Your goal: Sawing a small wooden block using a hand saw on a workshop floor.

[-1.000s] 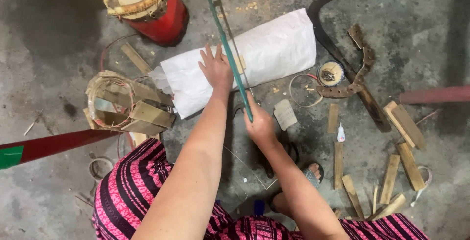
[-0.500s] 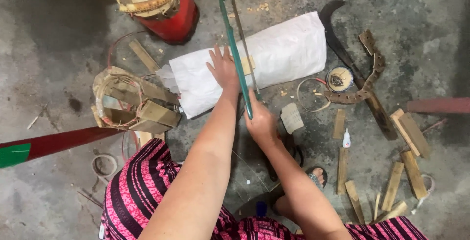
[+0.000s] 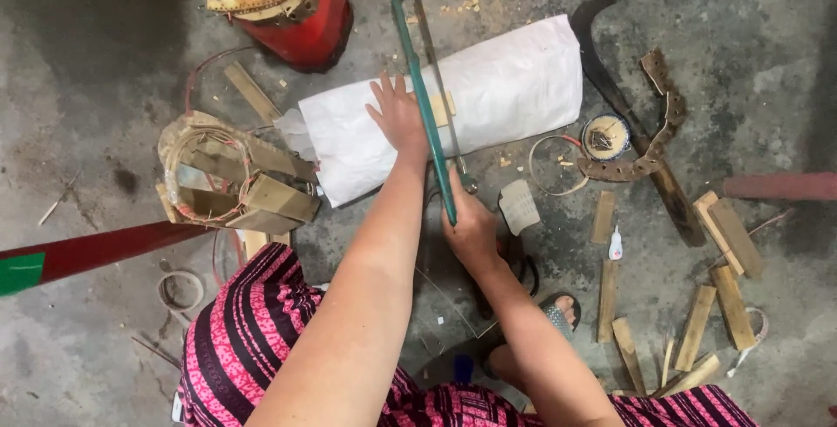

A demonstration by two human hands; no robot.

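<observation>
My right hand (image 3: pixel 468 228) grips the near end of a green-framed hacksaw (image 3: pixel 417 70), whose frame runs away from me across a white sack-wrapped bundle (image 3: pixel 514 87) lying on the concrete floor. A small bamboo strip (image 3: pixel 444 109) lies on the bundle under the blade. My left hand (image 3: pixel 397 116) rests flat on the white bundle just left of the saw, fingers spread, pressing it down.
A woven bamboo frame piece (image 3: pixel 228 181) sits to the left, a red cylinder (image 3: pixel 296 17) behind it. A curved machete (image 3: pixel 623 113), a small round tin (image 3: pixel 604 136), a glue tube (image 3: pixel 615 242) and several cut bamboo strips (image 3: pixel 724 305) lie to the right. A red bar (image 3: pixel 105 248) crosses lower left.
The saw and my right hand have shifted slightly along the bundle. My left hand stays pressed on the white sack.
</observation>
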